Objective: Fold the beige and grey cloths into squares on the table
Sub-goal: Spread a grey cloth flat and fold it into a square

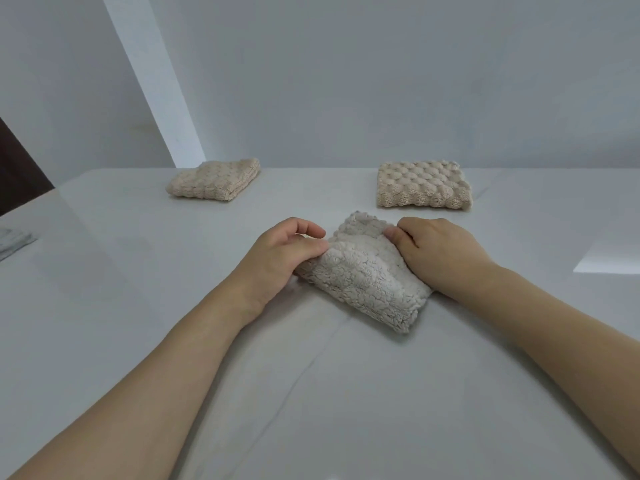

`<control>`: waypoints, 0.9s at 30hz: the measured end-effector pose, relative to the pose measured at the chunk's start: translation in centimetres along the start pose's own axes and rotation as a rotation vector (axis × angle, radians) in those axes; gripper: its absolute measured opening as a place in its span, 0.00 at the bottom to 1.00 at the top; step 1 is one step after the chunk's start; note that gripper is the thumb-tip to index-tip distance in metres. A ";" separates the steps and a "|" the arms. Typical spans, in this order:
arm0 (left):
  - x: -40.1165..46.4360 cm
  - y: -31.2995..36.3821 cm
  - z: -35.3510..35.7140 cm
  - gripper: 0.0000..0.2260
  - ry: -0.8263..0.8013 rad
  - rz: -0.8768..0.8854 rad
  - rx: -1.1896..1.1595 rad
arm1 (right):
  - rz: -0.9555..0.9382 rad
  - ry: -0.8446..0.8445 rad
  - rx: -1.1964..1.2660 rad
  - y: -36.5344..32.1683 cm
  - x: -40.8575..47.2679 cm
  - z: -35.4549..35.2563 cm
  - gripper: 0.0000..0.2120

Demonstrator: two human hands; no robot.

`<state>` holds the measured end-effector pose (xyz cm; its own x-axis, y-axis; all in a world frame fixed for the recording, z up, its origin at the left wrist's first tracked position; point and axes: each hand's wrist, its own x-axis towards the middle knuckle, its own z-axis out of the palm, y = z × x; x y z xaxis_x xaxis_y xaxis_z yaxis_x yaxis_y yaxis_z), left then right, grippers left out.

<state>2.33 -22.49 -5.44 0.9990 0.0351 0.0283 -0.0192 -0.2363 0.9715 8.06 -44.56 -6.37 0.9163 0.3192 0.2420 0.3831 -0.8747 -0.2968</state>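
White table (pixel 138 271): cloth (pixel 363 275) between pinching hands (pixel 277 258)

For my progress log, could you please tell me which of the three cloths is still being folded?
The pale grey fluffy cloth nearest the camera, pinched by both hands; the two beige bubble-textured cloths lie folded, untouched.

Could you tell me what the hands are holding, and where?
Both hands pinch the grey cloth: left hand its left edge, right hand its right edge.
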 end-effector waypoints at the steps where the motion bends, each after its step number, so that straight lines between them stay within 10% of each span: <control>1: -0.1 0.1 0.0 0.06 0.007 -0.007 -0.007 | 0.007 0.012 0.026 0.1 0.1 0.1 0.21; 17: -0.3 0.1 0.0 0.15 -0.154 -0.031 0.033 | 0.046 -0.004 -0.055 0.1 0.2 0.2 0.22; 27: 0.3 -0.6 0.2 0.16 0.030 -0.022 0.157 | 0.117 -0.002 -0.053 0.3 0.6 -0.2 0.25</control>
<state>2.60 -22.52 -6.10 0.9974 0.0700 0.0169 0.0114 -0.3844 0.9231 8.68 -44.66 -6.16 0.9547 0.2143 0.2065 0.2667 -0.9241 -0.2736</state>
